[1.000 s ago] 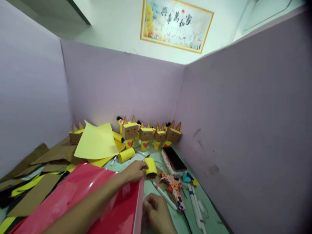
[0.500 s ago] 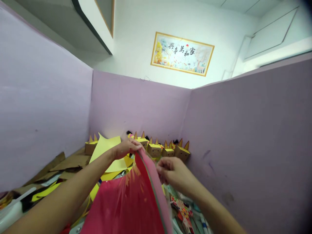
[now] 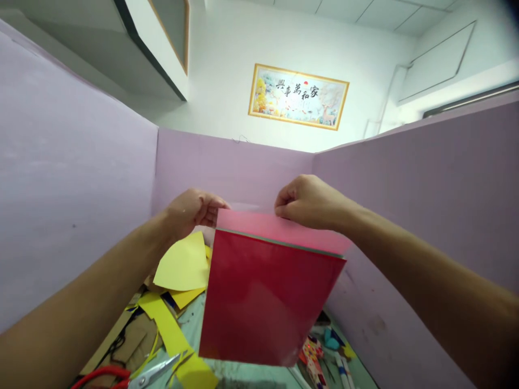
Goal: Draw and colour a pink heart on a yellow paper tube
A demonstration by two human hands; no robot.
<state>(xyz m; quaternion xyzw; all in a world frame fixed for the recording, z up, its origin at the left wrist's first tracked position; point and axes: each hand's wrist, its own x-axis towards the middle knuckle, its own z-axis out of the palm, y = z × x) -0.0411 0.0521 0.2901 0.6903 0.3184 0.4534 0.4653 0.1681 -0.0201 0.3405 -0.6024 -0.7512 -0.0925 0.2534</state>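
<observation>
A flat, glossy pack of red and pink paper (image 3: 271, 297) hangs upright in front of me, a pink band running along its top above a thin grey-green line. At its upper left corner, my left hand (image 3: 194, 210) is closed on the edge, the fingertips partly behind it. My right hand (image 3: 306, 202) pinches the pink top edge near the middle. Below and left of the pack lie a pale yellow sheet (image 3: 182, 262) and a yellow paper strip (image 3: 168, 324). Scissors (image 3: 152, 375) with red handles rest at the bottom left.
Lilac partitions (image 3: 235, 167) enclose the green work surface (image 3: 194, 324) on three sides. Brown cardboard (image 3: 135, 337) lies at the left. White markers (image 3: 343, 370) and a red patterned item (image 3: 313, 359) are at the lower right. A framed picture (image 3: 298, 97) hangs beyond.
The pack has been raised and turned to face me, its top edge now nearly level. My right hand has come up onto that edge. The horned cardboard figures behind are now out of sight.
</observation>
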